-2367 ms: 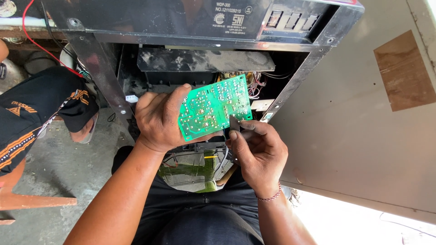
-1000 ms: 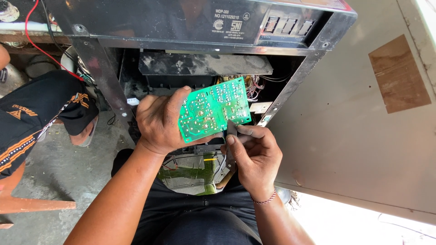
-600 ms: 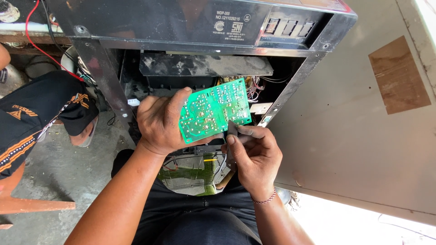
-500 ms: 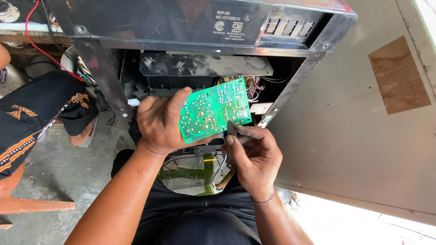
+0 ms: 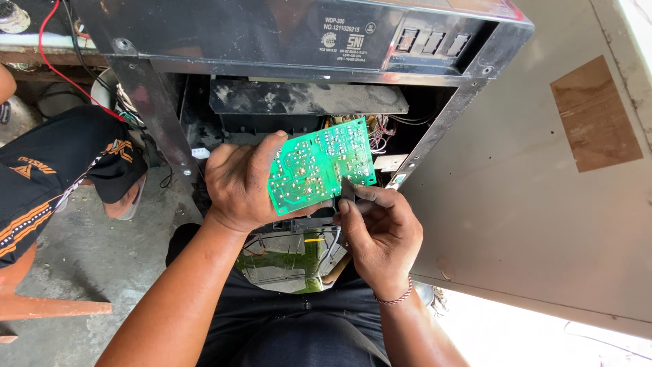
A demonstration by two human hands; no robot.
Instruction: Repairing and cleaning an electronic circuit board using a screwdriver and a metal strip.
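Note:
My left hand (image 5: 238,182) grips a green circuit board (image 5: 319,163) by its left edge, solder side up, in front of an opened appliance (image 5: 299,102). My right hand (image 5: 380,234) is below the board's lower right corner. Its thumb and forefinger pinch a small dark part (image 5: 347,191) that touches the board's bottom edge. Thin wires run from the board's far edge into the dark opening of the appliance.
The appliance's black top panel (image 5: 285,30) with switches is at the top, its pale side panel (image 5: 543,204) at the right. Another person in black clothing (image 5: 47,170) sits at the left on the concrete floor (image 5: 88,251). A red wire (image 5: 51,58) hangs at top left.
The board has stayed in my left hand, shifting only slightly. My right fingers have kept working at its lower right edge with the small dark part.

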